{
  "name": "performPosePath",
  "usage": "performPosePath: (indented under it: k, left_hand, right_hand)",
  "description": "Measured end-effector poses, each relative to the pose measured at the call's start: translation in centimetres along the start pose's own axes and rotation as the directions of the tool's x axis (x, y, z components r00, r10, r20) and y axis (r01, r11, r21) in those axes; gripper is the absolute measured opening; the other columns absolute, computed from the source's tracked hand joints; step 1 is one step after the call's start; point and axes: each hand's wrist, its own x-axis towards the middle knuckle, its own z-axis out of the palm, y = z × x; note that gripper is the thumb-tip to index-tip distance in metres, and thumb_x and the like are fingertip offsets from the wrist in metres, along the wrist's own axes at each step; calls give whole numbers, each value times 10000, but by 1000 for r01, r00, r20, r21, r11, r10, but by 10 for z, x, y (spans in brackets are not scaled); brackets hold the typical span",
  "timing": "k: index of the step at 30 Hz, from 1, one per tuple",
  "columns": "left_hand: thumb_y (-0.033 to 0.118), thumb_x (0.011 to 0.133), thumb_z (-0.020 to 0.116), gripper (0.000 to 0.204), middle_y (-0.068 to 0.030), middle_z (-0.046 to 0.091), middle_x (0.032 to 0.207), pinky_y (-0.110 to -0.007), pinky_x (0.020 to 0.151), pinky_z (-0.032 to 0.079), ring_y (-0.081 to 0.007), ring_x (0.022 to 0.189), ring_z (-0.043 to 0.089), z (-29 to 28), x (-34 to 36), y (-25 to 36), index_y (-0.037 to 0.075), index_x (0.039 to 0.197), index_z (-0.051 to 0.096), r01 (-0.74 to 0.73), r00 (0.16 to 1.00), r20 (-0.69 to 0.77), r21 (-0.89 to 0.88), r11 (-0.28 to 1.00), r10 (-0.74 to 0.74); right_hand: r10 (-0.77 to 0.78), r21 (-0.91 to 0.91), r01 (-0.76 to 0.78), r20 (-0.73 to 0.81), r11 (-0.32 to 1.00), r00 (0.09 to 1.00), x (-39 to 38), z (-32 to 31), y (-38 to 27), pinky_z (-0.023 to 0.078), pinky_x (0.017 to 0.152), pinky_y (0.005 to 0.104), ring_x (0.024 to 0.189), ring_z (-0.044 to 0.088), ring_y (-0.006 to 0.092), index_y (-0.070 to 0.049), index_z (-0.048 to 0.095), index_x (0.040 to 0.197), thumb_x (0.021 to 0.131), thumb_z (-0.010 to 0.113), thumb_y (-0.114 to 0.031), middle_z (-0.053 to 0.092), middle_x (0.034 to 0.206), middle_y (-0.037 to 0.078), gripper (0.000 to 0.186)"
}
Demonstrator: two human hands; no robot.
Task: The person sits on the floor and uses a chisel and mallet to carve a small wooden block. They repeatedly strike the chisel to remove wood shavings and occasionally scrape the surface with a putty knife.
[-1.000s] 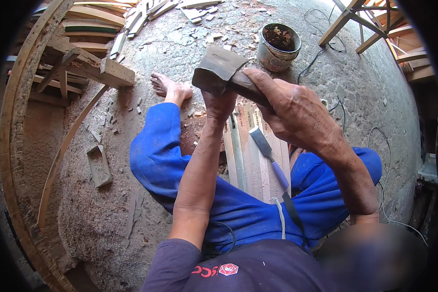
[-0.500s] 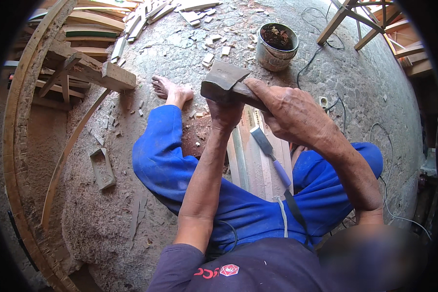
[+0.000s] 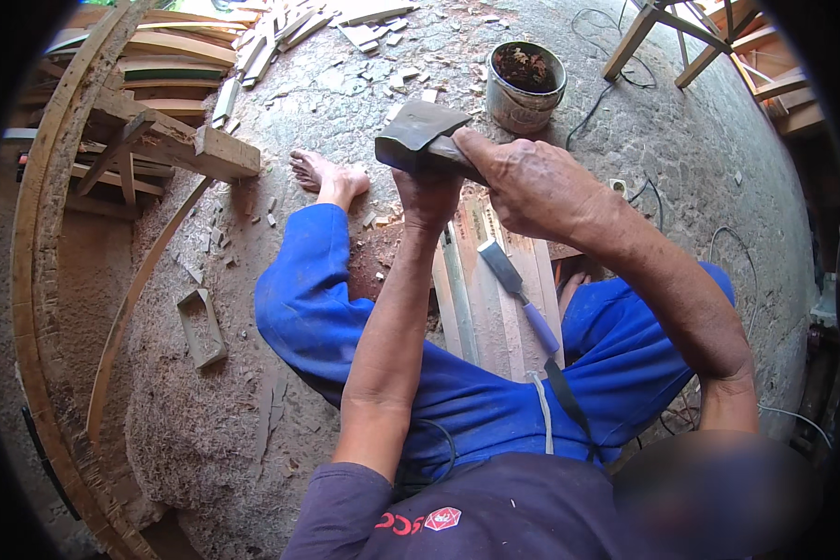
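Observation:
My right hand (image 3: 537, 182) is closed around the wooden handle of a hatchet (image 3: 422, 131), whose dark, broad metal head is raised in front of me. Directly below that head is my left hand (image 3: 427, 201), upright and curled like a fist. The hatchet hides most of its fingers and whatever they may hold. Between my legs lie pale wooden boards (image 3: 476, 308) with a row of small holes along one of them. A wide chisel (image 3: 506, 271) with a purple handle rests on the boards, below my right wrist.
A metal bucket (image 3: 525, 93) stands ahead, near scattered wood offcuts (image 3: 275, 42). On the left are a curved timber (image 3: 30, 280), a heavy beam (image 3: 187, 138) and a small open box (image 3: 201, 327). A wooden stand (image 3: 663, 37) and a power cord (image 3: 593, 117) are at the far right.
The hatchet and both hands have shifted slightly left. My right forearm has swung a little outward, its elbow farther right. The chisel and boards stay in place.

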Motion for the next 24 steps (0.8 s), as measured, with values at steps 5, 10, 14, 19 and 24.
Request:
performPosePath:
  k: [5, 10, 14, 19, 24]
  left_hand:
    - [75, 832, 797, 260, -27, 706, 1014, -331, 793, 547, -141, 921, 674, -3, -8, 3, 49, 1063, 679, -30, 999, -16, -35, 999, 30]
    - [97, 845, 755, 105, -6, 690, 713, -304, 547, 470, -90, 618, 627, -11, 42, -16, 22, 805, 694, 362, 932, 96, -249, 898, -349]
    - [130, 809, 806, 163, -6, 699, 715, -307, 601, 502, -112, 616, 638, -4, 23, -14, 31, 787, 679, 256, 960, 131, -60, 965, -247]
    - [112, 834, 797, 323, -75, 692, 1035, -378, 836, 534, -208, 937, 672, 0, -9, -9, 43, 1112, 649, -121, 990, 91, 198, 973, 105]
    - [109, 845, 781, 282, -72, 710, 1054, -338, 789, 546, -167, 905, 676, 3, -13, -1, 44, 1098, 676, -42, 999, 16, -23, 999, 42]
  right_hand:
    - [-15, 118, 24, -81, 993, 997, -18, -8, 0, 547, 800, 549, 926, 693, 455, -73, 453, 1364, 865, 641, -54, 699, 943, 269, 534]
    - [-103, 174, 213, -490, 961, 866, -3, -78, -24, 573, 679, 458, 771, 736, 363, -45, 521, 1398, 898, 673, -72, 713, 896, 240, 524]
    - [-153, 21, 220, -654, 975, 741, 12, -93, -24, 574, 713, 444, 811, 725, 338, -23, 529, 1337, 911, 636, -70, 711, 934, 236, 441]
    - [-35, -88, 34, -13, 996, 999, 0, -1, -1, 574, 724, 536, 859, 722, 431, -87, 449, 1316, 870, 573, 16, 712, 899, 246, 475]
    - [-96, 115, 110, -124, 987, 988, -22, -12, -5, 565, 762, 533, 880, 714, 420, -47, 472, 1363, 852, 604, -43, 706, 909, 249, 528]
